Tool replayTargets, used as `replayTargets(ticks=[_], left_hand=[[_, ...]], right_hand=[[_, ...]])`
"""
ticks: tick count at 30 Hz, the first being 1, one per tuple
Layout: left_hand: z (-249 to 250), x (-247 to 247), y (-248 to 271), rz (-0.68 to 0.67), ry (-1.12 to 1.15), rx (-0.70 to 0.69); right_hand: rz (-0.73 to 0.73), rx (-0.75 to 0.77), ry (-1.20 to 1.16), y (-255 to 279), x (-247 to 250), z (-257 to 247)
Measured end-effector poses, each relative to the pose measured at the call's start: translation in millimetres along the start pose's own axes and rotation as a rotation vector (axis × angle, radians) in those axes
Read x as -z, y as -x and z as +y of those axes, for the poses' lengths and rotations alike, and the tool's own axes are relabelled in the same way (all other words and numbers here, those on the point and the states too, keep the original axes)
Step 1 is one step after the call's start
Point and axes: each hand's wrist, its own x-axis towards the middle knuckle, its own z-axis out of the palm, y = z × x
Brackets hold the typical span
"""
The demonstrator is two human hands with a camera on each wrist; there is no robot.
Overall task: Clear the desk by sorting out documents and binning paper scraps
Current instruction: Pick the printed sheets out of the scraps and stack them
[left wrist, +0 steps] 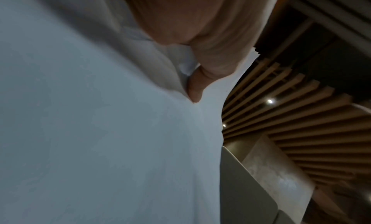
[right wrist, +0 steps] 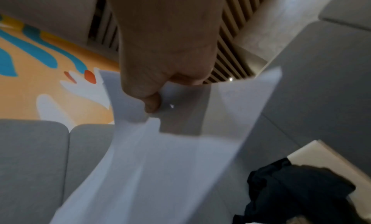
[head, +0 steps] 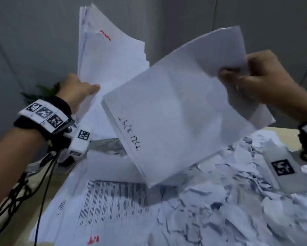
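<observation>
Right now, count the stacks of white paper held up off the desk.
2. One upright stack of white sheets in the left hand; one tilted stack in the right hand.

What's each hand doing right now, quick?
Left hand: grips the upright stack, thumb on its front.
Right hand: pinches the tilted stack at its top corner.

Dim, cool-toned indoor light throughout. Head view soft with motion blur on the raised paper stack (head: 181, 110) and printed sheets (head: 113, 203); wide-angle bending at edges. Left wrist view dark, paper grey and underexposed, small ceiling spotlights (left wrist: 270, 101) glowing among slats. Right wrist view smeared, held sheets (right wrist: 160, 156) backlit, translucent, thumb shadow showing through.
</observation>
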Motion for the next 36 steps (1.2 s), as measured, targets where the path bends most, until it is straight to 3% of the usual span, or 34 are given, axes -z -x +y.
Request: replayTargets(ticks=[4, 7, 11, 14, 18, 25, 28, 30, 32, 34, 36], left_hand=[[10, -8, -4, -0.074, 0.094, 0.105], [43, -19, 24, -0.135, 0.047, 0.183], [45, -26, 63, -0.231, 0.124, 0.358], [41, -28, 90, -0.271, 0.164, 0.499], [38, -24, 110, -0.442, 0.199, 0.659], [61, -21, 110, -0.368, 0.285, 0.803], [68, -24, 108, -0.365, 0.256, 0.692], [69, -26, 109, -0.421, 0.269, 0.551], [60, -29, 109, -0.511, 0.259, 0.496], [46, -31, 109, -0.577, 0.238, 0.52], [36, -29, 108, -0.598, 0.259, 0.569]], right_hand=[[0.087, -0.059, 0.015, -1, 18, 0], [0.168, -0.095, 0.042, -6, 40, -17], [0.227, -0.101, 0.103, 0, 52, -60], [0.049, -0.086, 0.146, 18, 28, -91], [-0.333, 0.033, 0.184, 54, -24, -128], [-0.625, 0.043, 0.275, 82, -63, -167], [-0.687, 0.011, 0.284, 79, -71, -171], [-0.771, -0.005, 0.267, 78, -74, -168], [-0.872, 0.056, 0.261, 78, -71, -160], [-0.989, 0.044, 0.18, 74, -57, -151], [-0.871, -0.158, 0.055, 62, -37, -142]])
